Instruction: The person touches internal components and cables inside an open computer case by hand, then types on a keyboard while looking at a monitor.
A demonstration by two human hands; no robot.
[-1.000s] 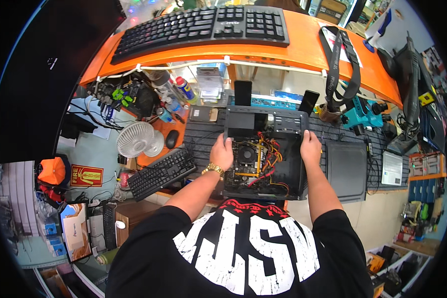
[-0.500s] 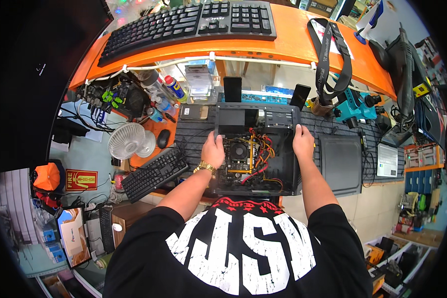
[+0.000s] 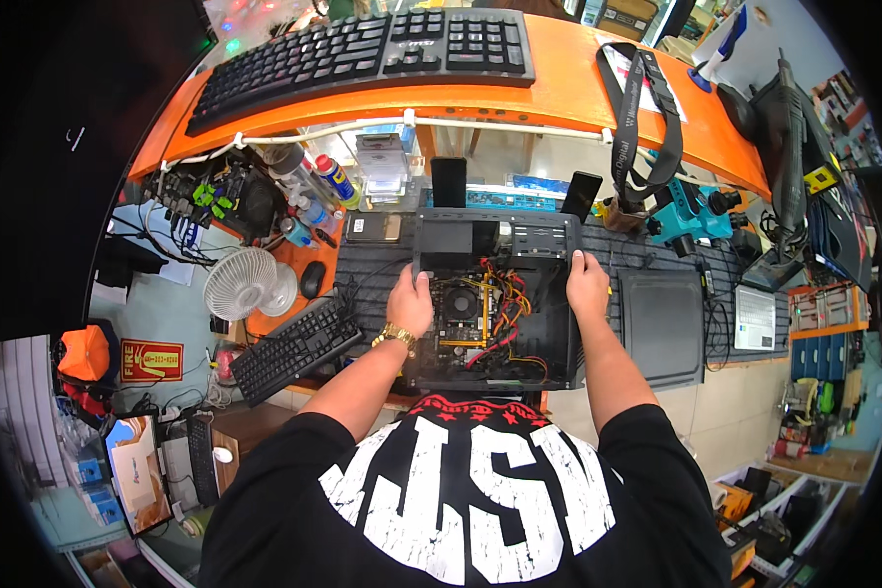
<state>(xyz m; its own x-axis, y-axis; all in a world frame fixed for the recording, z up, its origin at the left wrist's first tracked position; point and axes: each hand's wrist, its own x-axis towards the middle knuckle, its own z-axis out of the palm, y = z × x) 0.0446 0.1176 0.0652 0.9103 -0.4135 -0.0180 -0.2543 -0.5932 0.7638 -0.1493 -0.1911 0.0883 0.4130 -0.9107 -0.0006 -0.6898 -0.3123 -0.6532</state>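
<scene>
Left hand (image 3: 411, 303), right hand (image 3: 588, 286) grasp opposite sides of open black rectangular PC case (image 3: 545, 321), at orange worktop (image 3: 329, 255)'s front edge.
Same grip as a second ago; scene sits further left in view.

Black short-sleeved shirt (image 3: 465, 490), white lettering (image 3: 426, 470), gold-coloured wristband (image 3: 398, 336)

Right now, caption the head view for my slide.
Left hand and right hand grip an open desktop computer case, motherboard and cables exposed.

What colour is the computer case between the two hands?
The computer case is black; the head view shows it.
</scene>
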